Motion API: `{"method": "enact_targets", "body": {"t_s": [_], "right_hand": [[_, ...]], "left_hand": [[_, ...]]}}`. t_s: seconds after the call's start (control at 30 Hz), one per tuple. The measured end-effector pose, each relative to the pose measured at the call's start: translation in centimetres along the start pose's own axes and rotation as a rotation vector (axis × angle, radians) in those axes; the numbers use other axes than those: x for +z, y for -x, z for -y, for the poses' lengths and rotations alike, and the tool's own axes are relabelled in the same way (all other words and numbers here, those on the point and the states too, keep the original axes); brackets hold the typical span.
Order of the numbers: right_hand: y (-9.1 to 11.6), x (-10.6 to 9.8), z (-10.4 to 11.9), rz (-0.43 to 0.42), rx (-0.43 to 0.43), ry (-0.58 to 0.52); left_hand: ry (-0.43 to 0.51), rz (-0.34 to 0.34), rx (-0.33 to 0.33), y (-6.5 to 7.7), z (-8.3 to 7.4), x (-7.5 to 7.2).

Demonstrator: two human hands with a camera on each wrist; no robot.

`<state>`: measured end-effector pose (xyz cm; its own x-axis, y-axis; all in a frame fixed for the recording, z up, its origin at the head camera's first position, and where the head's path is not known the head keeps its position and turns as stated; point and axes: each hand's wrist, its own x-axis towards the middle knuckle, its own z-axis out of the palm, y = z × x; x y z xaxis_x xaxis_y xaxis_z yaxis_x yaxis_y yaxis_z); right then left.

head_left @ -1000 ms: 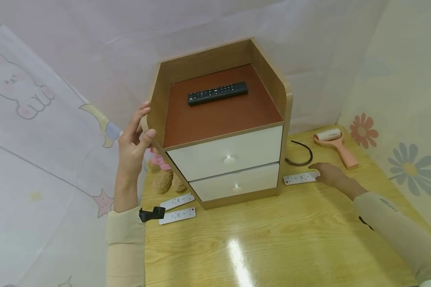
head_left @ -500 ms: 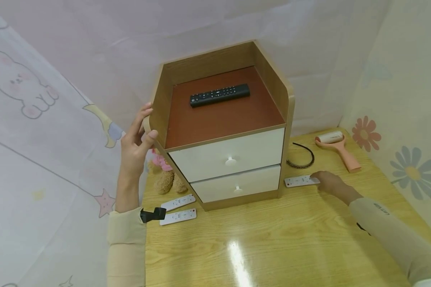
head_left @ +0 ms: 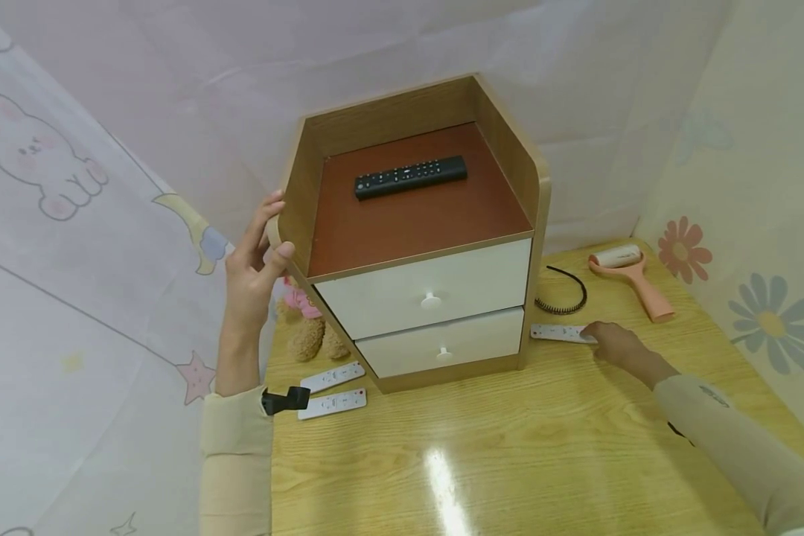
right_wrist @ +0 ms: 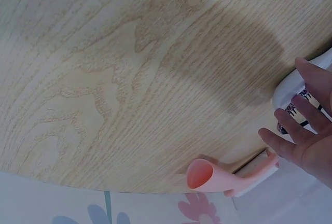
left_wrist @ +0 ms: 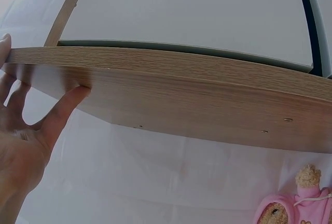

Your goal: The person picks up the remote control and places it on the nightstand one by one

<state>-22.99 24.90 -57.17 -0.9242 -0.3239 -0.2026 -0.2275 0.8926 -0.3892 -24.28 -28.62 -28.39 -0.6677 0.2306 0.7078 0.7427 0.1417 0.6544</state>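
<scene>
My left hand [head_left: 251,279] grips the front edge of the raised left side panel of a small wooden cabinet [head_left: 418,357], thumb at the front and fingers round the outside. The cabinet has two white drawers, both closed, and a brown top bearing a black remote control [head_left: 410,177]. To its right, my right hand [head_left: 621,348] pinches the right end of a white remote control [head_left: 557,333] lying low at the table. In the right wrist view, the thumb and fingers [right_wrist: 293,126] straddle the remote's rounded end; much of it is hidden.
A black toothed headband [head_left: 572,286] and a pink-handled lint roller [head_left: 633,274] lie behind the right hand. Left of the cabinet are two more white remote controls [head_left: 331,403] and a plush toy in pink [left_wrist: 311,203]. Patterned cloth walls [head_left: 650,134] border the wooden table [head_left: 509,439].
The white remote under my right hand has turned, its left end swinging away from me and its right end towards me. My left hand keeps its grip on the cabinet.
</scene>
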Motion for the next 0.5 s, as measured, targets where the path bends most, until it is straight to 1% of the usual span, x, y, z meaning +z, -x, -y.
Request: {"method": "enact_targets", "body": {"t_s": [0.13,0.2,0.33,0.5], "right_hand": [[-0.1,0.0,0.0,-0.006,0.005,-0.009],[-0.2,0.0,0.0,-0.01,0.005,-0.006],[-0.7,0.0,-0.1,-0.03,0.005,0.007],[-1.6,0.1,-0.2,-0.044,0.002,0.016]], "left_hand": [[-0.001,0.004,0.006,-0.1,-1.4,0.5],[-0.017,0.007,0.012,-0.1,-1.8,0.6],[-0.033,0.01,0.014,-0.2,-2.0,0.6],[-0.038,0.016,0.013,-0.1,-1.8,0.5]]}}
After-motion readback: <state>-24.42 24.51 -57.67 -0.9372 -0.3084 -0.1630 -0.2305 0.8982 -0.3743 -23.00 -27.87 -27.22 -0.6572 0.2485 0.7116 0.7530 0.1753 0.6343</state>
